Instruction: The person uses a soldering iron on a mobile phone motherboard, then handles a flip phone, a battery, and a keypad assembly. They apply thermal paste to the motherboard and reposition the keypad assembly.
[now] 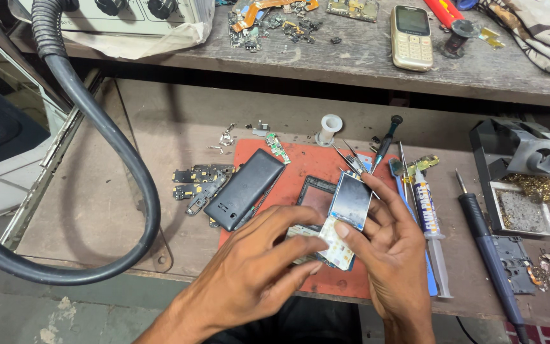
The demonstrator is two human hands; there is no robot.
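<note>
Brass wool (533,186) in holder tray (545,230)

Two bare hands: left hand (259,274), right hand (393,248). One small phone display module (351,202), one black plastic back cover (244,189), one beige keypad phone (411,37), one white solder spool (330,129), one glue syringe (429,220).

Bench: we've got a worn wooden bench (97,210), pretty scuffed and dusty, brown all over.
Shelf: behind it we see a raised grey plank shelf (364,57), weathered, with a dark gap under it.
Floor: we can just see a bare concrete floor (27,312) at the lower left, patchy.
Light: looks even and soft to us, no hard shadows.
</note>
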